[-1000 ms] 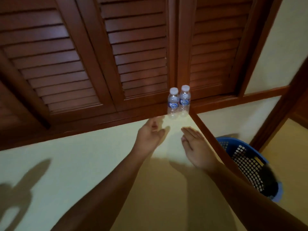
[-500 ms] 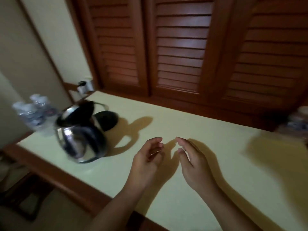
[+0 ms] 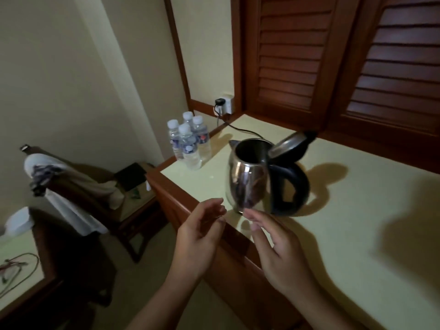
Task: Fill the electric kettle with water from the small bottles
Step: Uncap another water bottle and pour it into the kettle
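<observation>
Hands (image 3: 240, 244) raised, empty, loosely curled

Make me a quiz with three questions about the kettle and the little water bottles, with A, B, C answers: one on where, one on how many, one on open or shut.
1. Where do the small bottles stand?
A. At the table corner, left of the kettle.
B. Inside the kettle.
C. In a basket.

2. How many small bottles are there?
A. Two.
B. Four.
C. Six.

3. How is the kettle's lid?
A. Shut.
B. Lying flat on the table.
C. Open, tipped back.

Answers: 1 A, they stand close together on the corner, apart from the kettle. 2 B, four can be counted. 3 C, the lid stands up and the kettle's dark inside shows.
</observation>
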Demonstrator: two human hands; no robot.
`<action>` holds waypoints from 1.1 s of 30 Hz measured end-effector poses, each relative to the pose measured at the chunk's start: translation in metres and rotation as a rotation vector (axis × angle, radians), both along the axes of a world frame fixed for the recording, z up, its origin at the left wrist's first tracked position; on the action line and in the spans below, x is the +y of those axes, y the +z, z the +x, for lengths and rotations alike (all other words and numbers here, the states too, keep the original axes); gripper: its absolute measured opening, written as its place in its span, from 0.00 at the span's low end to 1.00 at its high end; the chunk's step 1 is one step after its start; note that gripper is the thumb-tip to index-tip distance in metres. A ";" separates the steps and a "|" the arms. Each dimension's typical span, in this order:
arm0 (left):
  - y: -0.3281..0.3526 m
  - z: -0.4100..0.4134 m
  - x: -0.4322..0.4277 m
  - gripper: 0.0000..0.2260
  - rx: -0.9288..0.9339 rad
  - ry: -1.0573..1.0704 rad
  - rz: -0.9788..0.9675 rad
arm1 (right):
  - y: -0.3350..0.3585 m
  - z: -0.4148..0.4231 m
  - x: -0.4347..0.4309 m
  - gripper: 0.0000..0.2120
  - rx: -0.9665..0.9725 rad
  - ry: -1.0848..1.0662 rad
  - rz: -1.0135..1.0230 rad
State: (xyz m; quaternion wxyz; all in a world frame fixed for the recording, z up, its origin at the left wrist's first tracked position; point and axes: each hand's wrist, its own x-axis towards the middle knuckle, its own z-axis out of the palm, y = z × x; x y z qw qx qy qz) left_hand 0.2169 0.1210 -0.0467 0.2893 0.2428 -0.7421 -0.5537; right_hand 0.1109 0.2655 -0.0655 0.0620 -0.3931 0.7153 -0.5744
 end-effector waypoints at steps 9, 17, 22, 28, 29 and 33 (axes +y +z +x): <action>0.002 -0.006 -0.144 0.14 0.007 -0.044 -0.119 | -0.014 0.007 -0.155 0.17 0.260 -0.120 0.134; 0.048 -0.063 -0.214 0.13 -0.024 0.055 -0.465 | -0.030 -0.003 -0.172 0.20 0.387 -0.193 0.418; 0.061 -0.099 -0.228 0.21 -0.159 0.038 -0.583 | -0.032 0.001 -0.174 0.22 0.412 -0.224 0.464; 0.059 -0.112 -0.230 0.21 -0.238 0.039 -0.555 | -0.028 0.006 -0.173 0.23 0.416 -0.226 0.491; 0.058 -0.113 -0.230 0.21 -0.239 0.030 -0.557 | -0.027 0.007 -0.173 0.23 0.418 -0.223 0.498; 0.056 -0.112 -0.229 0.18 -0.195 -0.010 -0.521 | -0.024 0.009 -0.172 0.23 0.404 -0.213 0.494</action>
